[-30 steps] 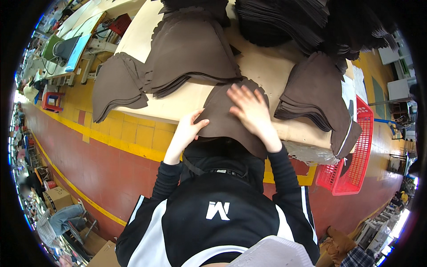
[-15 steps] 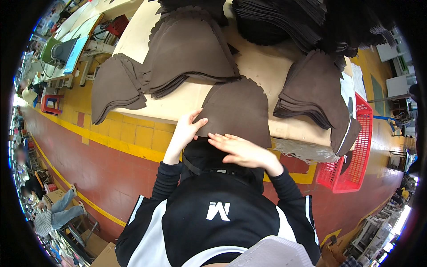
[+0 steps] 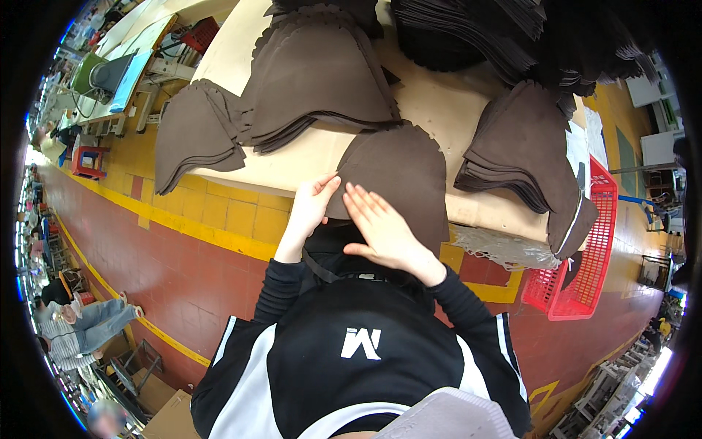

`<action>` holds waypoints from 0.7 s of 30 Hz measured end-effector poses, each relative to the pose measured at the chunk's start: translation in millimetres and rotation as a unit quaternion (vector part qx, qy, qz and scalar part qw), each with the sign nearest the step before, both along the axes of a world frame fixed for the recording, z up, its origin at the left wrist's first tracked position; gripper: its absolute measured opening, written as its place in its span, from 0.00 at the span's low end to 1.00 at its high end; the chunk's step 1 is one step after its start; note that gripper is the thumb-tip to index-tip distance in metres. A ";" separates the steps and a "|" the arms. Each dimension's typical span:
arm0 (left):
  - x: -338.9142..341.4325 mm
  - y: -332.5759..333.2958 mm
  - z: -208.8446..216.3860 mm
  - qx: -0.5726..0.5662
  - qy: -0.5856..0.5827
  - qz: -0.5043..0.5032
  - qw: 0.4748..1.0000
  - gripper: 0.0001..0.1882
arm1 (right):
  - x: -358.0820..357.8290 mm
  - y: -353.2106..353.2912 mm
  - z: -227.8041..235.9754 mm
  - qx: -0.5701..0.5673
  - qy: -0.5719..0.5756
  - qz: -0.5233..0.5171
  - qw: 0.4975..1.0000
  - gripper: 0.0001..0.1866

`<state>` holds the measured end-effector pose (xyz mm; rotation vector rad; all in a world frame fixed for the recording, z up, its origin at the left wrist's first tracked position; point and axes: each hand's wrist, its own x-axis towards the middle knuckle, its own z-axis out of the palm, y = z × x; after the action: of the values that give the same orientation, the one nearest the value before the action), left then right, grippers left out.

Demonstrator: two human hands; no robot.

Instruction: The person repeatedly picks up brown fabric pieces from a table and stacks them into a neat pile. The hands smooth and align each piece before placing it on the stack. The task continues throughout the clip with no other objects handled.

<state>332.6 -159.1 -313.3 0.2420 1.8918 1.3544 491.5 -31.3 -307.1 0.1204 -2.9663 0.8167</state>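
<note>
A dark brown cut piece (image 3: 402, 172), soft sheet material with a rounded far edge, lies in front of me and hangs over the table's near edge. My left hand (image 3: 311, 212) pinches its left edge, thumb on top and the other fingers partly hidden. Flat on the piece's near left part rests my right hand (image 3: 384, 227), fingers stretched out and close beside my left thumb. Beyond is a larger stack of brown pieces (image 3: 318, 80) with notched edges. Smaller brown stacks lie on the left (image 3: 197, 132) and on the right (image 3: 515, 150).
The beige-topped table (image 3: 431, 110) bears thick black stacks (image 3: 468, 33) at its far right. A red plastic basket (image 3: 603, 241) stands by its right end, with clear plastic wrap (image 3: 504, 247) under the near edge. A person (image 3: 88, 329) is at the lower left.
My right hand has moved away from me, farther onto the brown piece. My left hand has slid slightly up its edge. The person at the lower left has shifted.
</note>
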 end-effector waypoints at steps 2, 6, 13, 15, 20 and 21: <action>1.1 -0.9 4.2 0.003 0.003 0.003 1.000 0.24 | 12.5 -6.6 8.8 -0.074 -0.027 0.047 0.996 0.47; 0.1 -24.3 19.1 0.048 -0.100 0.017 0.994 0.20 | 44.2 16.5 41.4 -0.450 -0.098 0.124 0.879 0.36; -5.5 -48.2 15.8 0.060 -0.149 0.033 0.986 0.18 | 47.8 23.6 54.2 -0.176 0.019 -0.009 0.984 0.30; -4.8 -46.8 17.7 0.051 -0.148 0.038 0.987 0.18 | 36.7 7.6 43.4 -0.117 -0.002 0.034 0.993 0.33; -4.8 -42.5 15.2 0.028 -0.113 0.036 0.993 0.19 | 5.9 18.4 5.3 0.010 0.008 -0.011 1.000 0.29; -4.2 -42.0 14.5 0.022 -0.102 0.040 0.994 0.19 | 1.4 27.6 0.7 0.038 0.032 -0.053 0.997 0.28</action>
<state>328.4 -201.2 -298.9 0.0482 1.7191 1.4182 492.9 -3.7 -306.3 -0.0078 -2.9152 0.6754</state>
